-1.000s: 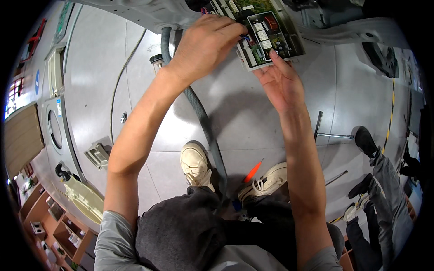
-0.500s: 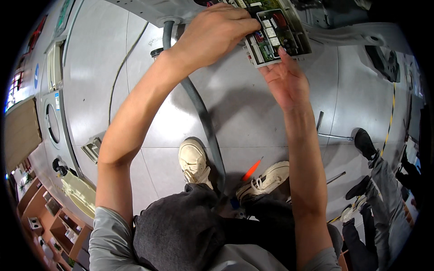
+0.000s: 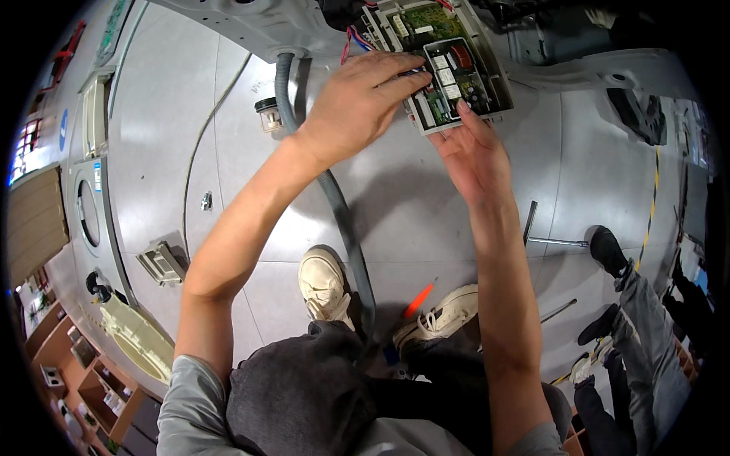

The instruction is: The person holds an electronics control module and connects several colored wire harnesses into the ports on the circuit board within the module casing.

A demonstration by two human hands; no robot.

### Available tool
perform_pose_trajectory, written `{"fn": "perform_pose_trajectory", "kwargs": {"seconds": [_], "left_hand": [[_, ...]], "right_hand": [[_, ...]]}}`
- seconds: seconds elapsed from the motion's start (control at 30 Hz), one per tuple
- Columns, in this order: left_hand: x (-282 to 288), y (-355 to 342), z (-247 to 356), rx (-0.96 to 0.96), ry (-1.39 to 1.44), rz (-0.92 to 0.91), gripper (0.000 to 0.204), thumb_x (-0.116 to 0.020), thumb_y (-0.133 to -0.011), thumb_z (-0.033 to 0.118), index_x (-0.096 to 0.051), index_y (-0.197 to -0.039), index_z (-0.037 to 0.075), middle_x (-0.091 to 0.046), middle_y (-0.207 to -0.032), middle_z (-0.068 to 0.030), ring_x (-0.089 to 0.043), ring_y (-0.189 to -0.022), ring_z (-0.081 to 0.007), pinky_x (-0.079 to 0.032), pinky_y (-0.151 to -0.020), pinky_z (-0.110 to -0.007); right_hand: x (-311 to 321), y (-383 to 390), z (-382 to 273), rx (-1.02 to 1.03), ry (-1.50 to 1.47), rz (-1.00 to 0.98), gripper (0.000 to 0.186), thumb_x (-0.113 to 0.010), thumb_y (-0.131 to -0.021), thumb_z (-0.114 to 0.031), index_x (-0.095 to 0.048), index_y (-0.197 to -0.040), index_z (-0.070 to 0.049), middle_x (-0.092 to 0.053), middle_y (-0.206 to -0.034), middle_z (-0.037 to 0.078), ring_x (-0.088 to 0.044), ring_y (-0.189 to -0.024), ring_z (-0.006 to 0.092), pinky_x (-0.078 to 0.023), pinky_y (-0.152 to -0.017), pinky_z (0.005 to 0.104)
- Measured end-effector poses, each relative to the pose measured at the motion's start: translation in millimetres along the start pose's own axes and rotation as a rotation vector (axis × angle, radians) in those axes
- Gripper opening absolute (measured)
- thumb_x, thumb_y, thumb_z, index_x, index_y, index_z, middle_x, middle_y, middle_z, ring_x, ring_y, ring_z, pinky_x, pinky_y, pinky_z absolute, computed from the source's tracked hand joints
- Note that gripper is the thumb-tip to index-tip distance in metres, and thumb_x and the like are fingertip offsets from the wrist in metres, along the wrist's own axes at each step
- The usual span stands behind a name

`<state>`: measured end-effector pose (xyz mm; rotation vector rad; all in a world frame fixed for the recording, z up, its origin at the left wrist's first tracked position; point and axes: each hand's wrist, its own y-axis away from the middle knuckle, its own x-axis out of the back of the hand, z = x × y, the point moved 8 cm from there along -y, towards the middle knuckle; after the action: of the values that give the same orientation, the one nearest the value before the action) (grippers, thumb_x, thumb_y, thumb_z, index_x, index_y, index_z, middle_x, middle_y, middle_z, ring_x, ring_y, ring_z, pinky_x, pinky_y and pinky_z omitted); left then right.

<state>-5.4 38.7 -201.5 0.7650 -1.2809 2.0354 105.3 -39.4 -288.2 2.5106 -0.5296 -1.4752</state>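
Note:
A grey plastic housing with a green circuit board sits at the top of the view, by the metal machine frame. Inside it is a black-framed module with white labels and a red coil. My right hand holds the housing's near end, palm up underneath, thumb on the edge. At the housing's left side is my left hand, its fingers bent close together over the connectors; what they pinch is hidden. Red and blue wires run just beyond that hand.
A grey corrugated hose hangs from the frame down to the floor between my shoes. An orange-handled screwdriver lies near my right shoe. Metal tools lie at right, near another person's legs. A round filter cap stands left of the hose.
The housing and both hands sit lower in the view. More of the circuit board, the coloured wires and the filter cap now show. My left fingers remain at the module's left edge.

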Motion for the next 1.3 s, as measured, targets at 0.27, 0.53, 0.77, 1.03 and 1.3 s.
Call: {"fn": "perform_pose_trajectory", "kwargs": {"seconds": [0.27,0.53,0.77,1.03,1.3], "left_hand": [[-1,-1,1,0.022,-0.009,-0.119,0.048,-0.059,-0.072,-0.004,-0.06,-0.117,0.013,-0.057,-0.121,-0.0082,-0.051,-0.116,-0.0282,-0.038,-0.1,-0.042],[-3,5,1,0.059,-0.014,-0.202,0.056,-0.057,-0.07,-0.007,-0.06,-0.121,0.017,-0.051,-0.133,-0.0054,-0.04,-0.13,-0.0286,-0.029,-0.106,-0.047],[-2,5,6,0.083,-0.078,-0.267,0.059,-0.057,-0.069,-0.008,-0.058,-0.122,0.018,-0.05,-0.134,-0.0042,-0.033,-0.134,-0.0277,-0.025,-0.109,-0.05],[-10,9,4,0.118,-0.088,-0.235,0.055,-0.058,-0.071,-0.003,-0.058,-0.121,0.018,-0.05,-0.133,-0.005,-0.032,-0.135,-0.0279,-0.017,-0.113,-0.052],[13,57,-20,0.583,0.141,0.265,0.042,-0.061,-0.075,0.008,-0.054,-0.116,0.005,-0.053,-0.121,-0.0147,-0.049,-0.115,-0.0319,-0.039,-0.097,-0.039]], "right_hand": [[-3,1,0,-0.001,0.051,-0.014,0.044,-0.052,-0.092,-0.009,-0.039,-0.133,-0.003,-0.05,-0.131,0.011,-0.046,-0.123,0.022,-0.035,-0.108,0.0427],[2,-1,-1,0.002,0.058,0.0,0.046,-0.054,-0.092,-0.011,-0.038,-0.135,-0.004,-0.05,-0.131,0.01,-0.046,-0.123,0.0224,-0.035,-0.108,0.0443],[5,1,-5,-0.009,0.044,0.04,0.04,-0.057,-0.088,-0.002,-0.048,-0.126,-0.007,-0.058,-0.119,0.008,-0.053,-0.114,0.0238,-0.039,-0.102,0.0468],[11,-8,2,0.016,-0.02,0.014,0.042,-0.056,-0.088,-0.005,-0.045,-0.129,-0.004,-0.054,-0.126,0.01,-0.05,-0.119,0.0233,-0.034,-0.106,0.0459],[17,-4,-1,-0.011,-0.121,0.018,0.046,-0.054,-0.089,-0.004,-0.042,-0.133,-0.005,-0.049,-0.133,0.013,-0.045,-0.126,0.0276,-0.029,-0.109,0.0504]]}}
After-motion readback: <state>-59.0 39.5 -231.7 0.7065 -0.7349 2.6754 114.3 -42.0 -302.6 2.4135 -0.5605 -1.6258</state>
